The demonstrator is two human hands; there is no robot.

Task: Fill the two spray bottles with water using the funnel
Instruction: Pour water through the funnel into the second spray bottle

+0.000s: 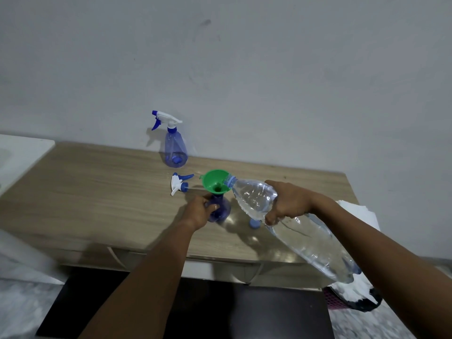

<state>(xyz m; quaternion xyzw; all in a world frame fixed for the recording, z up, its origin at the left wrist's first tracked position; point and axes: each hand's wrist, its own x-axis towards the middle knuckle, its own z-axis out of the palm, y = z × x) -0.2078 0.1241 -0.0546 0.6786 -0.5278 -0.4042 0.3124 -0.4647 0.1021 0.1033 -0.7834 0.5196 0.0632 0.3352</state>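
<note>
1. White surface [22,152], far left, adjoining the bench end.
2. Bench [97,192], wood grain, set against a pale wall.
3. Capped spray bottle [175,148], translucent blue, white and blue trigger head fitted; upright at the back edge by the wall, well apart from both hands.
4. Loose spray head [179,183], white and blue, lying on its side on the bench between the capped bottle and the funnel.
5. Left hand [198,211], grip closed round the open spray bottle [223,209], which stands upright at mid bench.
6. Funnel [215,182], green, seated in the open bottle's neck.
7. Blue cap [254,223], on the bench under the water bottle, partly hidden.
8. Water bottle [310,243], large, clear, tilted down to the left, mouth at the funnel's right rim.
9. Right hand [288,204], grip wrapped over the water bottle's upper body.
10. White cloth [359,214], at the bench's right end.
</note>
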